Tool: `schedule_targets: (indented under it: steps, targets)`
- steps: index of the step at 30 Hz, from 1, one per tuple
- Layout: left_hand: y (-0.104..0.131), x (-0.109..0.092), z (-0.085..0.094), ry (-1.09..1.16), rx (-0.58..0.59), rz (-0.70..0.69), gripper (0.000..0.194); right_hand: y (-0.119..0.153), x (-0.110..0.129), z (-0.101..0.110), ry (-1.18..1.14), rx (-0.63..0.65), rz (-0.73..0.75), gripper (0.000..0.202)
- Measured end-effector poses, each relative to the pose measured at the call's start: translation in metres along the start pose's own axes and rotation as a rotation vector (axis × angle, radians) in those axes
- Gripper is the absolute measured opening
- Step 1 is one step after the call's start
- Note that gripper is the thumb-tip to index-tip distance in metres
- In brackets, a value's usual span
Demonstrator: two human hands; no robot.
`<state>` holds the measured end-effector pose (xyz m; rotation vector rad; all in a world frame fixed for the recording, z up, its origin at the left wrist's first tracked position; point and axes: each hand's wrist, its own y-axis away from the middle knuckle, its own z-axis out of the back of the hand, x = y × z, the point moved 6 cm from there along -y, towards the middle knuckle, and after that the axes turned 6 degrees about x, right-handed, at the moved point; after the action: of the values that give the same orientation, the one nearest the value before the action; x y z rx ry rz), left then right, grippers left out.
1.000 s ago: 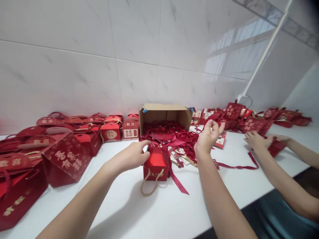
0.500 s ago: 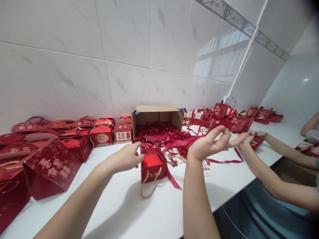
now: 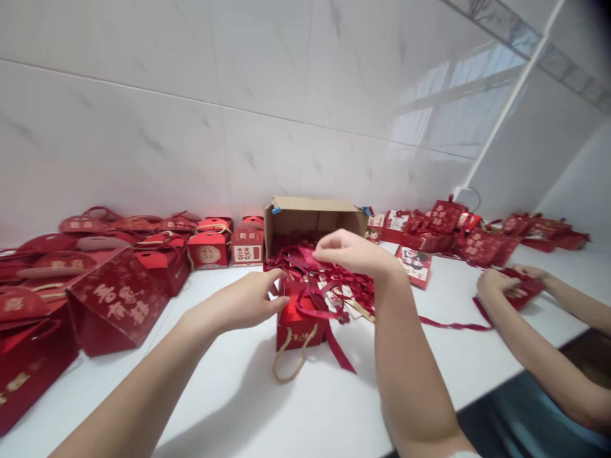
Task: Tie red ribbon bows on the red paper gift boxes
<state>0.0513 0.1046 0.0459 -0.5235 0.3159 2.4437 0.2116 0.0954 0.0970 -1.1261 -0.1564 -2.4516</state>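
A small red gift box [image 3: 296, 323] with a gold rope handle stands on the white counter [image 3: 229, 394] in front of me. My left hand [image 3: 248, 299] grips the box's top left edge. My right hand [image 3: 356, 253] is above and just right of the box, pinching a dark red ribbon [image 3: 319, 306] that loops over the box top and trails down its right side. Behind it lies an open cardboard carton [image 3: 312, 219] on its side, spilling a tangle of red ribbons [image 3: 334, 270].
Several red gift boxes and bags [image 3: 109, 292] crowd the counter's left side and back wall. More red boxes [image 3: 449, 226] line the right rear. Another person's hands [image 3: 508, 286] work on a red piece at the right, with a loose ribbon [image 3: 453, 326] lying nearby.
My right hand has swung left from out at the right to above the box, bringing the ribbon into a loop over its top. My left hand stays on the box.
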Motion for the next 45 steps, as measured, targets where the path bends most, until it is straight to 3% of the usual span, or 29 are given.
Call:
schedule_targets:
  steps: [7, 14, 28, 36, 40, 43, 45]
  targets:
    - [0.003, 0.004, 0.004, 0.074, 0.075, 0.041, 0.042, -0.031, -0.040, -0.045, 0.024, 0.299, -0.145, 0.016]
    - [0.004, 0.010, 0.003, 0.116, 0.160, 0.032, 0.046, -0.047, -0.042, -0.058, 0.043, 0.327, -0.069, 0.016]
    - [0.005, 0.004, 0.005, 0.055, 0.147, 0.012, 0.045, -0.048, -0.038, -0.068, -0.012, 0.382, -0.034, 0.018]
    - [-0.006, 0.003, 0.007, 0.069, 0.009, -0.043, 0.032, -0.047, -0.033, -0.075, 0.002, 0.439, 0.008, 0.019]
    - [-0.008, 0.006, 0.010, 0.059, -0.062, -0.023, 0.034, -0.047, -0.036, -0.069, 0.083, 0.369, 0.026, 0.021]
    - [0.000, 0.017, 0.027, 0.005, -0.150, 0.086, 0.039, -0.041, -0.038, -0.052, 0.147, 0.250, 0.011, 0.019]
    - [0.010, 0.033, 0.046, -0.092, -0.267, 0.240, 0.036, -0.032, -0.041, -0.036, 0.202, 0.169, -0.019, 0.018]
